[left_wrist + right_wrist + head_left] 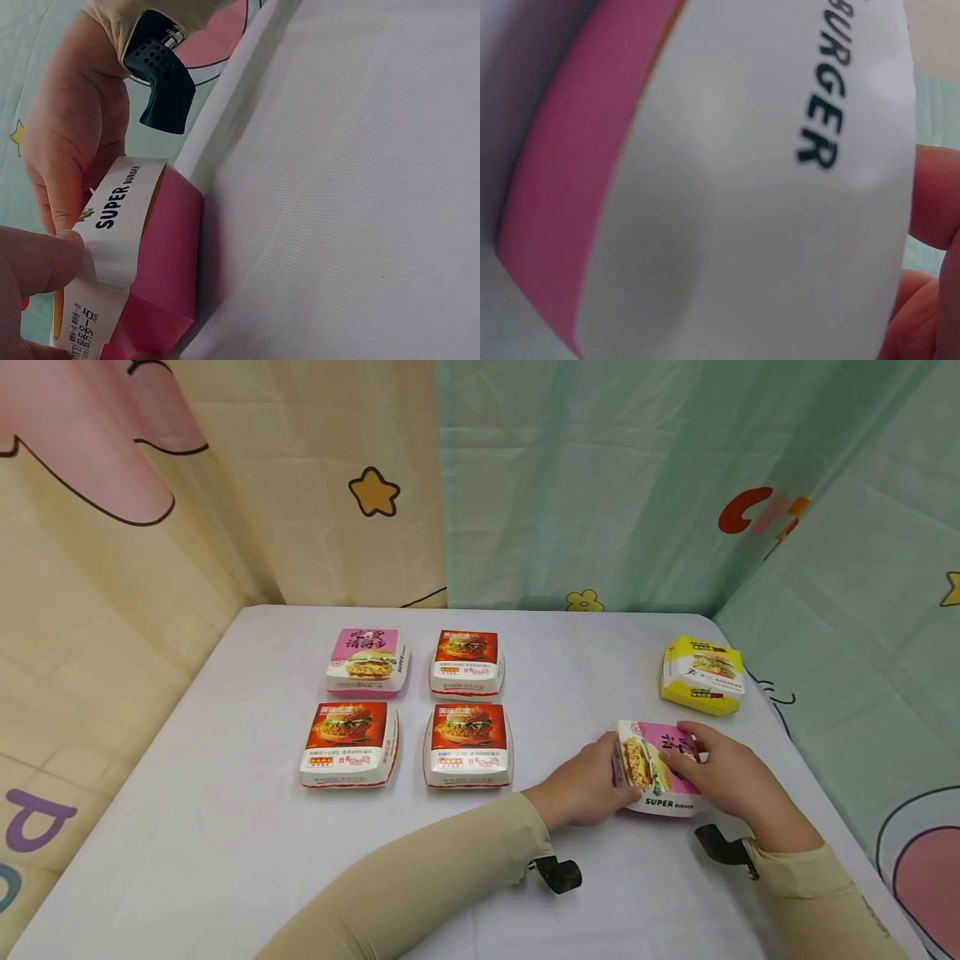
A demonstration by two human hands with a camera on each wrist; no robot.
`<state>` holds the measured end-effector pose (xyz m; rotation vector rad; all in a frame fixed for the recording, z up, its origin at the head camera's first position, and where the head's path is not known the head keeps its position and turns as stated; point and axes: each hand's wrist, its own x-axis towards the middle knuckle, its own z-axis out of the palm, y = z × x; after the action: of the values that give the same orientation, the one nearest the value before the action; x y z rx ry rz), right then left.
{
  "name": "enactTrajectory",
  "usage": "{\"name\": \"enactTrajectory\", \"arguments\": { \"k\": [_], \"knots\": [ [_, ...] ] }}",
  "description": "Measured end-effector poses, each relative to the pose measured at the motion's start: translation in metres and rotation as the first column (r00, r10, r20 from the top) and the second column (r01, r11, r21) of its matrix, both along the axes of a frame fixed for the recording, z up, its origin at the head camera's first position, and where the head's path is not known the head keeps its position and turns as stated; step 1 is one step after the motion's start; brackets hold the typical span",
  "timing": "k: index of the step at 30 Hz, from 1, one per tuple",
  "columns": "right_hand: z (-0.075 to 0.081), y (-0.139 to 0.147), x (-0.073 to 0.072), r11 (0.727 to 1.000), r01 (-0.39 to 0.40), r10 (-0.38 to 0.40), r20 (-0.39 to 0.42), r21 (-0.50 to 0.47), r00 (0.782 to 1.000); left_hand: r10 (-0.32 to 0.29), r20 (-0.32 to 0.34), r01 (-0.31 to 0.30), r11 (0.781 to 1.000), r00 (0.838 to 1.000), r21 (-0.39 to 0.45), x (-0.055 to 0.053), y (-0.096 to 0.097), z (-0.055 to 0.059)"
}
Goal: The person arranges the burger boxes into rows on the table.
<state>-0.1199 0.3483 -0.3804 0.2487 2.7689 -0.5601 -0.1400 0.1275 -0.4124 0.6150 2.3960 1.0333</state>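
A pink-and-white burger box [654, 768] with "SUPER BURGER" on its front flap is at the right of the table, between the two hands. My left hand [581, 789] grips its left side, the thumb at the front left corner. On the opposite side, my right hand [742, 781] holds the box with its thumb on the printed top. The left wrist view shows the pink lower wall [169, 247] of the box close to the tablecloth, and the left thumb [45, 259] pressing on the lid. In the right wrist view the white flap [742, 187] hides most of the hand.
Behind the hands, near the right edge, sits a yellow burger box [702, 677]. To the left stand a pink burger box [366, 662] and three red-and-white ones [467, 664], in two rows. Printed curtains [570, 485] surround the white table [187, 827].
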Motion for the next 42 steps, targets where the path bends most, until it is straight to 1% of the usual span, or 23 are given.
{"name": "enactTrajectory", "arguments": {
  "k": [5,8,11,13,17,21,27,29,31,34,39,42],
  "knots": [
    [0.0,-0.002,0.001,1.0,-0.004,0.004,-0.012,-0.001,1.0,0.007,0.0,-0.007,1.0,1.0,-0.013,0.002,-0.001,0.002],
    [0.0,-0.004,0.001,1.0,-0.011,0.011,-0.022,-0.007,1.0,0.013,-0.001,-0.013,1.0,1.0,0.015,0.002,-0.002,0.003],
    [0.001,-0.005,0.002,1.0,-0.022,0.021,-0.042,-0.016,0.999,0.026,-0.006,-0.026,0.998,1.0,0.057,0.002,-0.004,0.004],
    [0.001,-0.005,0.003,0.999,-0.029,0.027,-0.06,-0.029,0.998,0.038,-0.015,-0.036,0.997,0.999,0.069,0.002,-0.005,0.004],
    [0.003,-0.006,0.005,0.997,-0.046,0.039,-0.101,-0.064,0.994,0.069,-0.014,-0.068,0.997,0.998,0.047,0.003,-0.006,0.006],
    [0.003,-0.008,0.006,0.99,-0.085,0.07,-0.13,-0.11,0.989,0.109,0.01,-0.109,0.994,0.994,0.027,0.003,-0.005,0.006],
    [0.001,-0.012,0.004,0.971,-0.137,0.118,-0.107,-0.194,0.987,0.155,0.011,-0.156,0.987,0.988,0.028,0.001,-0.007,0.006],
    [0.0,-0.013,0.003,0.968,-0.148,0.129,-0.101,-0.205,0.986,0.171,0.01,-0.172,0.985,0.985,0.028,0.0,-0.007,0.006],
    [-0.001,-0.015,0.002,0.969,-0.152,0.135,-0.099,-0.192,0.986,0.185,0.008,-0.185,0.982,0.983,0.026,-0.001,-0.007,0.007],
    [-0.003,-0.016,-0.001,0.976,-0.136,0.122,-0.091,-0.168,0.988,0.202,0.003,-0.202,0.979,0.979,0.02,-0.003,-0.008,0.007],
    [-0.002,-0.016,-0.006,0.994,-0.042,0.037,-0.05,-0.098,0.998,0.192,-0.002,-0.192,0.981,0.981,0.019,-0.007,-0.009,0.007],
    [0.0,-0.016,-0.008,0.999,0.004,-0.006,-0.028,-0.048,1.0,0.184,-0.007,-0.184,0.983,0.983,0.015,-0.008,-0.009,0.006]
  ]
}}
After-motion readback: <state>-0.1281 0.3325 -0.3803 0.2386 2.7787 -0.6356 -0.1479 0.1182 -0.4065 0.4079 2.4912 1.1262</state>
